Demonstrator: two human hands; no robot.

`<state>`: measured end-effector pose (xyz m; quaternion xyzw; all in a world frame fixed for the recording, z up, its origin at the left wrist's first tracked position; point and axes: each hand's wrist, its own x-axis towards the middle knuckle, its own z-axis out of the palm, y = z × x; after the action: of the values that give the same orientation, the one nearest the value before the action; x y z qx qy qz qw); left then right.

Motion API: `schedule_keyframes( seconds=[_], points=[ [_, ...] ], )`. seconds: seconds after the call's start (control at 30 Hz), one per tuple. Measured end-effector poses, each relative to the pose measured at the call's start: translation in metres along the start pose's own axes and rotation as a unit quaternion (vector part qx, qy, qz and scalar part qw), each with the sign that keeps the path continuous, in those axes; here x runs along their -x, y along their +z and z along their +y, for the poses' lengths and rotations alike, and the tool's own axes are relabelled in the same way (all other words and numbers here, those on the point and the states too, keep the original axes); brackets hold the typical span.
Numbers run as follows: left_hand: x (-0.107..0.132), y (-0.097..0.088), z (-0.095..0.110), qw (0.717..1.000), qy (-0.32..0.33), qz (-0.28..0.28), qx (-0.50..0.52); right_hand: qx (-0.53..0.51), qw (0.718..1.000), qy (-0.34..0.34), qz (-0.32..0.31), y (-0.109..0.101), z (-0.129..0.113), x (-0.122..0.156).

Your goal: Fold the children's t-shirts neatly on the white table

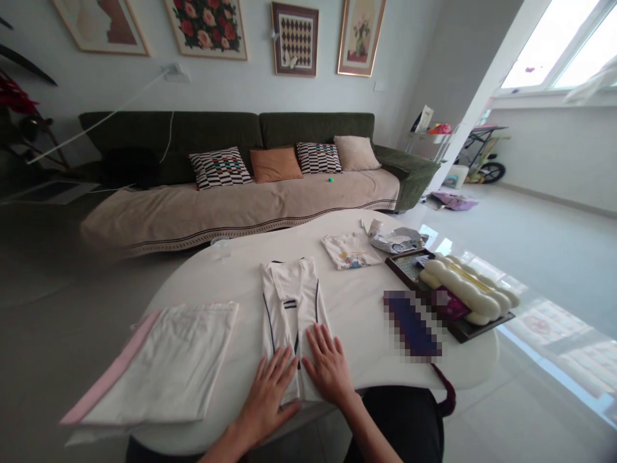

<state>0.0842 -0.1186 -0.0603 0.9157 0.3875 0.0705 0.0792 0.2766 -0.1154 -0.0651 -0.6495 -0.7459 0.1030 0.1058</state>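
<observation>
A white garment (284,308) with dark blue piping lies on the white table (357,360), its sides folded inward into a long strip. My left hand (270,389) rests flat on its near left part, fingers stretched out. On the near right part lies my right hand (328,363), palm down with the fingers a little spread. Neither hand grips anything. To the left is a larger folded white cloth (164,366) with a pink band along one edge. Farther back, a folded white T-shirt (351,251) with a printed front lies flat.
At the table's right stands a dark tray (465,335) with a cream, puffy tissue-box cover (467,289). A blurred-out dark blue item (412,325) lies before it. Crumpled packaging (398,239) and a clear cup (222,247) sit farther back. A sofa (318,125) stands beyond.
</observation>
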Motion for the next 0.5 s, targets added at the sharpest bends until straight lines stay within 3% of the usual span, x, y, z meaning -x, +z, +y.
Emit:
schedule_keyframes(
  seconds=[0.17,0.27,0.37,0.5],
  points=[
    [0.027,-0.003,-0.003,0.999,-0.016,-0.048,-0.001,-0.01,0.998,-0.016,-0.052,-0.021,-0.002,0.004],
    [0.041,-0.009,-0.006,0.998,-0.02,-0.057,-0.006,-0.021,0.995,-0.069,-0.068,-0.032,0.004,0.022],
    [0.053,-0.011,-0.006,0.999,-0.016,-0.038,-0.021,-0.002,0.988,-0.131,-0.077,-0.028,0.015,0.047],
    [0.047,-0.013,0.003,0.999,0.023,-0.022,-0.036,0.052,0.991,-0.117,-0.046,-0.009,0.022,0.063]
  ],
)
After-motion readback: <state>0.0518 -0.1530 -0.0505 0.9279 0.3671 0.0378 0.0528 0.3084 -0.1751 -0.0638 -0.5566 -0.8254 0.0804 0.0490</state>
